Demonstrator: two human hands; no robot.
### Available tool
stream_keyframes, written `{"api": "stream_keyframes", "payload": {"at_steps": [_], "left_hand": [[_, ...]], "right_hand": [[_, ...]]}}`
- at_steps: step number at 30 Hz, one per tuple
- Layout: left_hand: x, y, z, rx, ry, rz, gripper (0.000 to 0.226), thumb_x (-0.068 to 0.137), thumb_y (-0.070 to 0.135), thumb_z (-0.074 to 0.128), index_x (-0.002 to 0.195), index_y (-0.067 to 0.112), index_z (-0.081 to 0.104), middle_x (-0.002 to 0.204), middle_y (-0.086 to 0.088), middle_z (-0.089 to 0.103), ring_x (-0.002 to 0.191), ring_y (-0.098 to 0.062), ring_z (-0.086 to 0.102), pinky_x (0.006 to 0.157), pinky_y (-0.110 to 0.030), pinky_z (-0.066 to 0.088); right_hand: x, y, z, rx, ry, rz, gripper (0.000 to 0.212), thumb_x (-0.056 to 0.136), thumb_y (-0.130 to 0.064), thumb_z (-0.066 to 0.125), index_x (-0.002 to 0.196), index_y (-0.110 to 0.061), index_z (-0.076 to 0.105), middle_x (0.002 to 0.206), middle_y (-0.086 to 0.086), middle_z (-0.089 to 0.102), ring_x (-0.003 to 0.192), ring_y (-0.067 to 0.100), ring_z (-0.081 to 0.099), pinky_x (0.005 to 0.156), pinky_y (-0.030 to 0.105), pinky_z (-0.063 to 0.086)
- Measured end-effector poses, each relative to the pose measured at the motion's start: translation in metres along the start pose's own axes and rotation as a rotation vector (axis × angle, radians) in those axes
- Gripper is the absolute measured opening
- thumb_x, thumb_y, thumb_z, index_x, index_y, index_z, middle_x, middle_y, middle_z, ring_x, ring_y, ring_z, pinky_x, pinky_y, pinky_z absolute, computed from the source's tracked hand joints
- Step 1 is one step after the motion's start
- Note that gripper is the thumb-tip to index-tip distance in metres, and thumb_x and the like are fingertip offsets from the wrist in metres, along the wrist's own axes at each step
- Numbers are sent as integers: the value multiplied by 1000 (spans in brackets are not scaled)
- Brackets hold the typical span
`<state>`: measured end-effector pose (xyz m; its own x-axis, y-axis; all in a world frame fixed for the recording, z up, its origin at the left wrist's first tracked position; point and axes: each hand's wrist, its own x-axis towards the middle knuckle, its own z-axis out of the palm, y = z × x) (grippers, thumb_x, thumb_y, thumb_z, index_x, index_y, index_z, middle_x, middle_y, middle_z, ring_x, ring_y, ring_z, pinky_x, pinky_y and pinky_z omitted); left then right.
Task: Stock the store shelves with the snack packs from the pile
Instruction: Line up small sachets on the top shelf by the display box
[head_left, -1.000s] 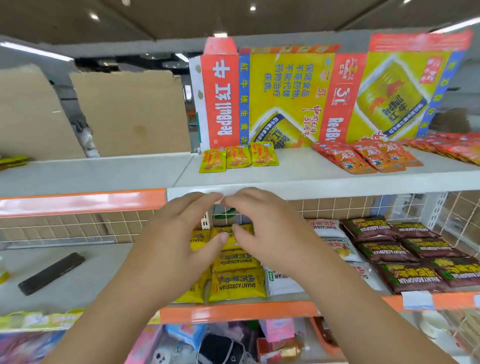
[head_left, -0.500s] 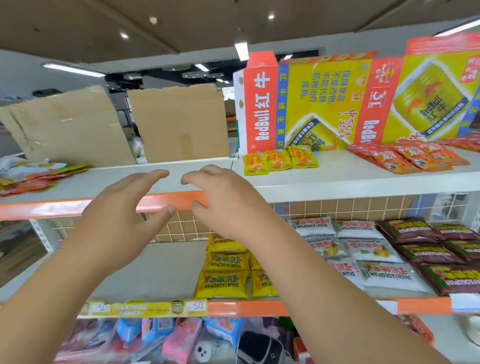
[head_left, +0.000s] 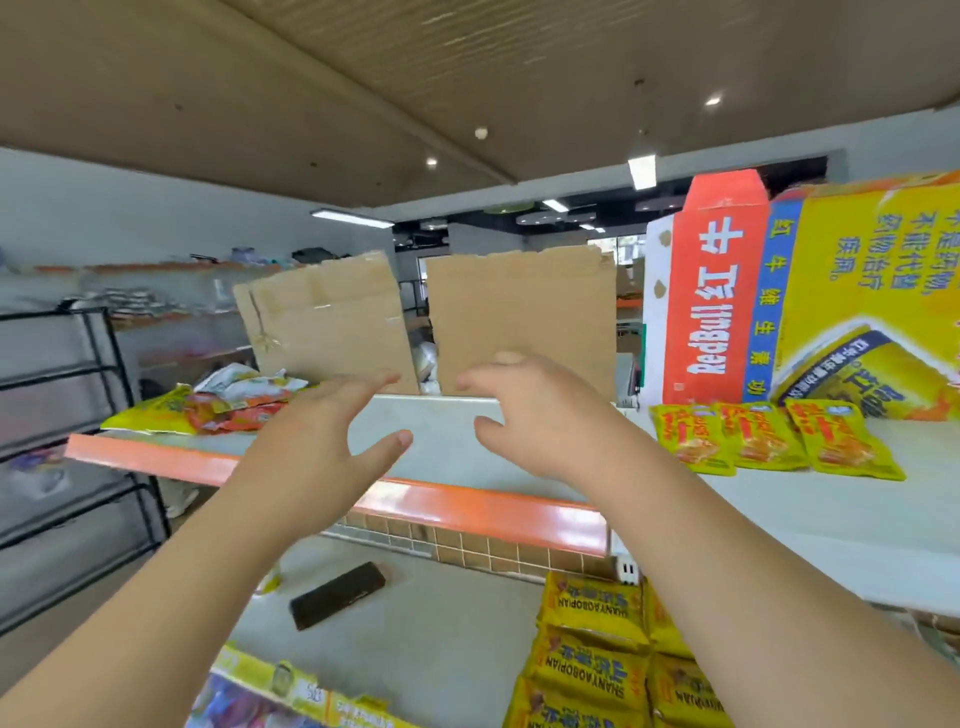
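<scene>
Head view: left hand (head_left: 327, 452) and right hand (head_left: 535, 421) both empty, fingers spread loose, raised before top shelf (head_left: 447, 441) front edge, likely to reach pile (head_left: 223, 402) at shelf's left end. Three yellow packs (head_left: 769, 439) lie flat toward right, faces up for display.

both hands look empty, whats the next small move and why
Probably reach the left hand leftward to the loose pile of snack packs at the left end of the upper shelf and grip one. Both it and the right hand are open and hold nothing, and bare shelf lies between the pile and the three yellow packs.
</scene>
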<state>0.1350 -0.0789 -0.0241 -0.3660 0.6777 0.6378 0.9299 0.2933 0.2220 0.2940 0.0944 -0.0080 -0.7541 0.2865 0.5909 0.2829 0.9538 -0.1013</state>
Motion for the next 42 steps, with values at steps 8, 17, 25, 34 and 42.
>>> {"api": "stream_keyframes", "payload": {"at_steps": [8, 17, 25, 34, 42], "left_hand": [[36, -62, -7, 104, 50, -49, 58, 90, 55, 61, 145, 44, 44, 138, 17, 55, 125, -9, 52, 92, -26, 39], [75, -177, 1, 59, 37, -93, 55, 90, 55, 60, 142, 47, 46, 138, 22, 53, 128, -6, 48, 93, -25, 39], [111, -306, 37, 89, -47, -63, 51, 85, 58, 57, 134, 43, 57, 131, 15, 62, 120, -12, 57, 95, -31, 48], [149, -403, 61, 199, -124, -70, 62, 79, 68, 41, 138, 50, 49, 130, 15, 60, 122, -15, 55, 96, -36, 48], [149, -416, 79, 226, -84, -11, 62, 76, 71, 33, 128, 47, 57, 113, 12, 71, 107, -14, 65, 85, -33, 45]], "right_hand": [[95, -27, 24, -33, -84, -153, 43, 93, -31, 56, 135, -38, 55, 132, -4, 53, 117, 22, 54, 68, 27, 36], [192, -71, 83, -80, -194, -207, 42, 91, -28, 56, 131, -40, 56, 131, -5, 55, 114, 20, 54, 83, 35, 50], [302, -115, 169, -93, -326, -116, 33, 87, -26, 57, 118, -36, 64, 117, -6, 63, 104, 22, 59, 90, 40, 53], [377, -137, 257, -67, -466, 25, 37, 90, -35, 59, 127, -36, 62, 123, -1, 62, 102, 21, 60, 84, 31, 51], [374, -125, 300, 63, -390, 149, 28, 88, -27, 62, 113, -38, 68, 88, -12, 57, 66, 7, 53, 55, 24, 38]]}}
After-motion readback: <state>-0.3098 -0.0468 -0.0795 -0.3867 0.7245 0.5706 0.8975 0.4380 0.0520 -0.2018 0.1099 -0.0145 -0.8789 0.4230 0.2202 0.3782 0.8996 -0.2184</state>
